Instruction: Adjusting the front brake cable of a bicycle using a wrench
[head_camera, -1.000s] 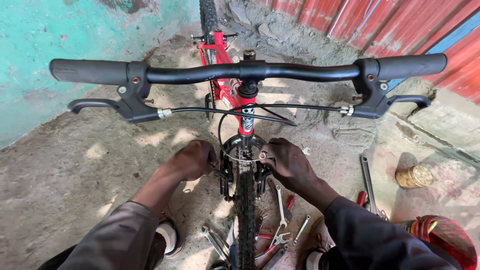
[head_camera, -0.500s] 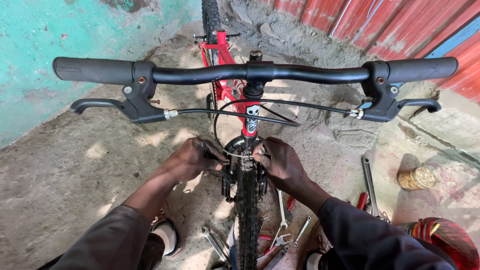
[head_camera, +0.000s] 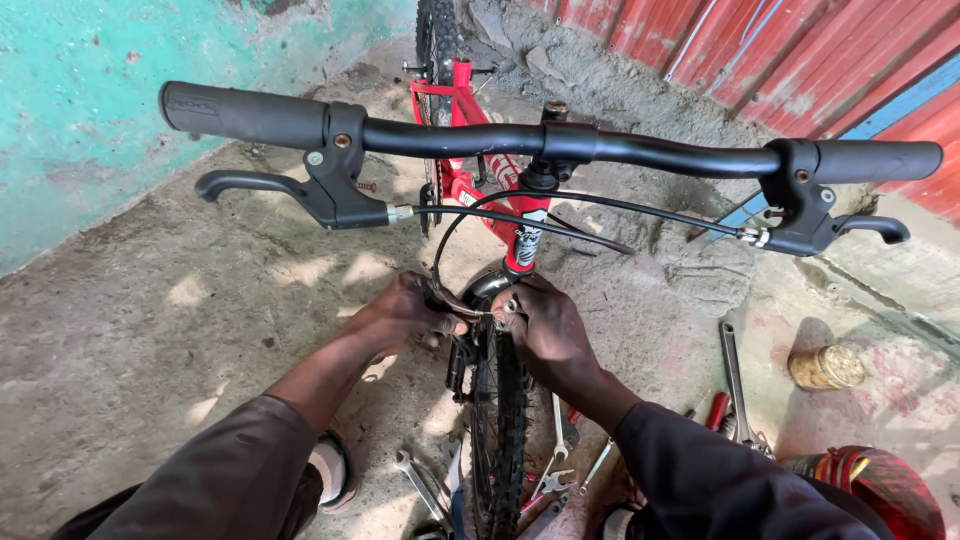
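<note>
Both hands work at the front brake, just above the front tyre (head_camera: 497, 420) and below the red frame (head_camera: 470, 170). The left hand (head_camera: 405, 315) is clenched around the curved metal noodle (head_camera: 450, 298) where the brake cable (head_camera: 470, 215) comes down from the left lever (head_camera: 290, 190); the right hand (head_camera: 545, 325) pinches the brake (head_camera: 505, 305) on the other side, fingers closed on the small hardware there, though exactly which piece it grips is hidden by the fingers. The handlebar (head_camera: 560, 145) stands across the view above the hands, and the right lever (head_camera: 835, 225) hangs free. To do this well, I judge that both brake sides should be squeezed evenly toward the rim so the cable goes slack, and that the noodle end should sit squarely in its holder, not cocked. The wheel looks straight, which helps; a turned bar would tug the cable. Loose spanners (head_camera: 420, 485) lie on the concrete floor (head_camera: 150, 330) just beside the tyre, pliers with red grips (head_camera: 715, 410) and a long wrench (head_camera: 735, 375) to the right, a small tin (head_camera: 825, 367) further off. A foot near the spanners could scatter them, so steady footing matters.
</note>
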